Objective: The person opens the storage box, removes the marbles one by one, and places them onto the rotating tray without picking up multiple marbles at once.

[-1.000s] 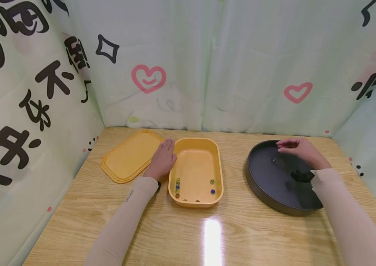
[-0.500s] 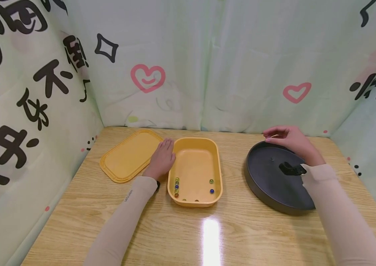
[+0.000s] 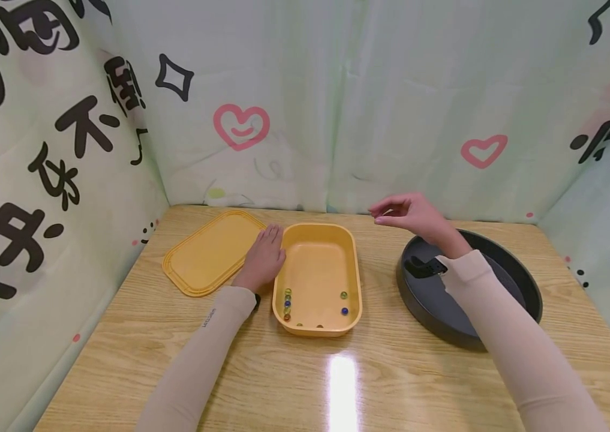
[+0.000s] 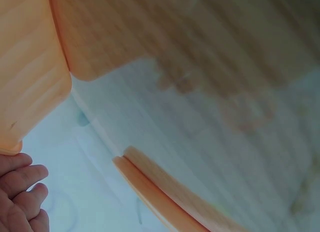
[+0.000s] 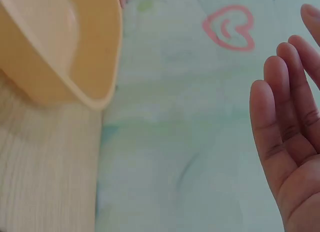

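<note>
My left hand (image 3: 261,259) lies with fairly straight fingers against the left side of a yellow plastic box (image 3: 319,230). In the left wrist view its fingers (image 4: 22,179) are at the box's corner (image 4: 35,56). Several glass marbles (image 3: 287,303) line the box's left inner edge. A green marble (image 3: 343,295) and a blue marble (image 3: 345,311) sit on its right side. My right hand (image 3: 415,217) hovers between the box and a round black pan (image 3: 526,288), thumb and index tips close together. Whether something small is between them cannot be made out; the right wrist view shows nothing there.
A flat yellow lid (image 3: 215,252) lies left of the box on the wooden table (image 3: 272,384). A patterned curtain (image 3: 407,108) hangs behind and at both sides. The right forearm (image 3: 504,324) crosses above the pan and hides part of it.
The right hand has moved left from over the pan, past its far rim, towards the box. The left hand and the box have stayed in place.
</note>
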`<action>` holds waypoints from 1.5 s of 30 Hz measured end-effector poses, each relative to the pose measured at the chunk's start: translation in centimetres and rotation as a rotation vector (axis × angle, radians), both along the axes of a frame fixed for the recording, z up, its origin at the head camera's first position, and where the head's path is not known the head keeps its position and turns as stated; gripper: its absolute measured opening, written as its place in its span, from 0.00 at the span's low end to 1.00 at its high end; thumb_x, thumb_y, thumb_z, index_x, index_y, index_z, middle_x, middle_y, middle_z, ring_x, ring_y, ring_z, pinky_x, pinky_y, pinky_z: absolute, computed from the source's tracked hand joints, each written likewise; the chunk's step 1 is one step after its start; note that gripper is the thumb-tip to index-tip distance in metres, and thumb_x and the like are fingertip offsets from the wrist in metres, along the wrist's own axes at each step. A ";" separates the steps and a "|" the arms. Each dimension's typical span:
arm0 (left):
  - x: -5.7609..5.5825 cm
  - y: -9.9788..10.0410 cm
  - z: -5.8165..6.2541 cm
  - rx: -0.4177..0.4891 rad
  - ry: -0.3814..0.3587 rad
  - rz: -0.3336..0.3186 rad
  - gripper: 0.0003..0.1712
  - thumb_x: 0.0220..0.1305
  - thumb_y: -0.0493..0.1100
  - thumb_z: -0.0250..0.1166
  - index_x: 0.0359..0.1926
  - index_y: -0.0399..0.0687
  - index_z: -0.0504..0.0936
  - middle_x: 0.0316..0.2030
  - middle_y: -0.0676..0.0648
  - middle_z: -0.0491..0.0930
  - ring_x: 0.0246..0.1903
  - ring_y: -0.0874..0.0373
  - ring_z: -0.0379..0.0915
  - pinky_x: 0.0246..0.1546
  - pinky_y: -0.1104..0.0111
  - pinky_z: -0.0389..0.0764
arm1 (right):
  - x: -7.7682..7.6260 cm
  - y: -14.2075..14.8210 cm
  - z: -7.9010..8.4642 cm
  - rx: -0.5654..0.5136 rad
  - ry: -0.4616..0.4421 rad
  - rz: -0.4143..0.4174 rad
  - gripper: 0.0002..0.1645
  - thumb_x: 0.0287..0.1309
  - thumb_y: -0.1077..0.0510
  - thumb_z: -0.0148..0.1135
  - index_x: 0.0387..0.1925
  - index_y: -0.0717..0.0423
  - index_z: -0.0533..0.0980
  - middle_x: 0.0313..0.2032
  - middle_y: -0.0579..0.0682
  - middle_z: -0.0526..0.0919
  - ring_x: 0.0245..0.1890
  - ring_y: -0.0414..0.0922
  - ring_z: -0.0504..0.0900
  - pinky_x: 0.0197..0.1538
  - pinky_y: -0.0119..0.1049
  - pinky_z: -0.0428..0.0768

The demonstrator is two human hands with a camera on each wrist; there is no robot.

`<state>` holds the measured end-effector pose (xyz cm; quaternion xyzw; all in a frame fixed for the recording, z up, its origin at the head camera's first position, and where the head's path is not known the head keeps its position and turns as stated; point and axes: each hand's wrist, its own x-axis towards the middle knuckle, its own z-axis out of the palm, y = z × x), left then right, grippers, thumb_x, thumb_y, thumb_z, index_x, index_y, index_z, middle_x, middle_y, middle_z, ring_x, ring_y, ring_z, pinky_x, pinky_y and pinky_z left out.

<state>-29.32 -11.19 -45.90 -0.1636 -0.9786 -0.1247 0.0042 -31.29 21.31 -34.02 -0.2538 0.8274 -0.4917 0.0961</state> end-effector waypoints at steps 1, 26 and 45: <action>0.0 0.0 0.0 0.001 0.002 -0.001 0.31 0.73 0.45 0.42 0.71 0.34 0.51 0.71 0.37 0.53 0.73 0.47 0.42 0.74 0.57 0.44 | -0.1 -0.6 -0.1 -0.001 -0.004 0.016 0.19 0.56 0.58 0.64 0.48 0.65 0.79 0.38 0.37 0.83 0.40 0.34 0.82 0.45 0.25 0.81; 0.0 0.1 0.1 0.011 0.016 0.010 0.31 0.72 0.44 0.44 0.70 0.33 0.53 0.71 0.37 0.54 0.73 0.47 0.44 0.74 0.58 0.45 | -0.1 -10.6 -5.0 0.050 -0.103 0.300 0.15 0.55 0.61 0.65 0.43 0.64 0.81 0.42 0.58 0.85 0.39 0.41 0.82 0.48 0.34 0.82; -0.2 0.0 -0.2 0.001 0.031 0.014 0.31 0.72 0.46 0.43 0.70 0.33 0.54 0.70 0.37 0.56 0.73 0.48 0.45 0.74 0.58 0.45 | 0.0 -13.7 -8.0 0.117 -0.096 0.417 0.15 0.53 0.64 0.65 0.42 0.70 0.80 0.39 0.64 0.84 0.34 0.34 0.81 0.42 0.30 0.82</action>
